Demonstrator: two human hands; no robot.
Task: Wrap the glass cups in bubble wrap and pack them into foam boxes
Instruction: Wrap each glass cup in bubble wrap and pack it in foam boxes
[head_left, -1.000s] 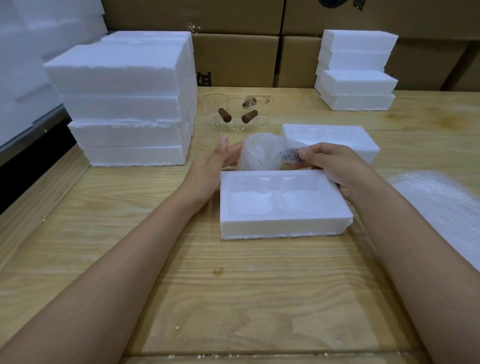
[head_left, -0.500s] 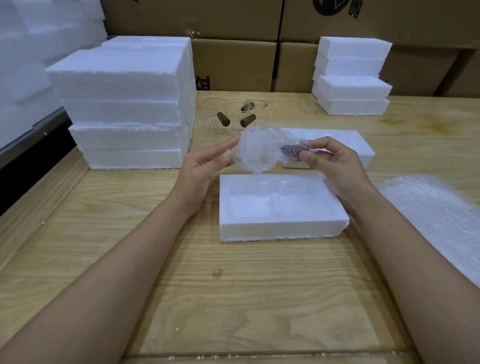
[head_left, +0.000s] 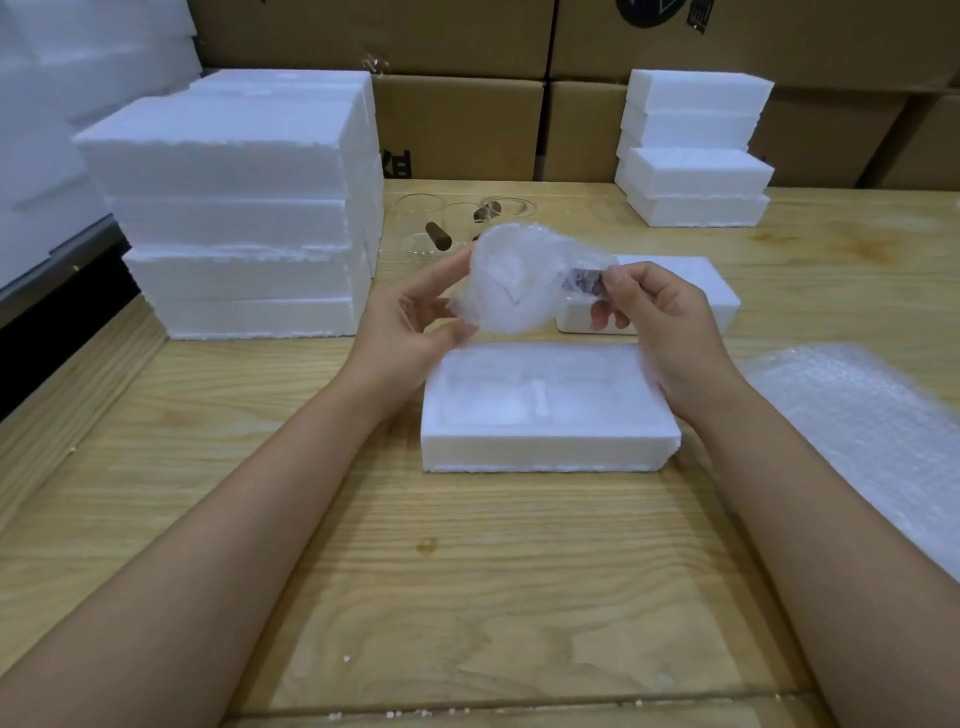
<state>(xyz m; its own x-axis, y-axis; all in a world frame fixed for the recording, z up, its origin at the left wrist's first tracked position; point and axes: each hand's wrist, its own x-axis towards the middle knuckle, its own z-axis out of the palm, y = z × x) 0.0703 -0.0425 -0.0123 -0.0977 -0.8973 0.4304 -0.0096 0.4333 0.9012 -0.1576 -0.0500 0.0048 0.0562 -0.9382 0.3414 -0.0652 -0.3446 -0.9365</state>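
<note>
Grip: left hand (head_left: 415, 322), right hand (head_left: 660, 322) hold bubble-wrapped glass cup (head_left: 511, 283) above white rectangular foam box (head_left: 550, 447). Wrap looks done; next, seat it in a recess.

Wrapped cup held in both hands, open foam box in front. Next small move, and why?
Probably lower the wrapped cup into a cavity of the foam box: the left hand and right hand hold it beside the box, whose cavities look empty.
</note>
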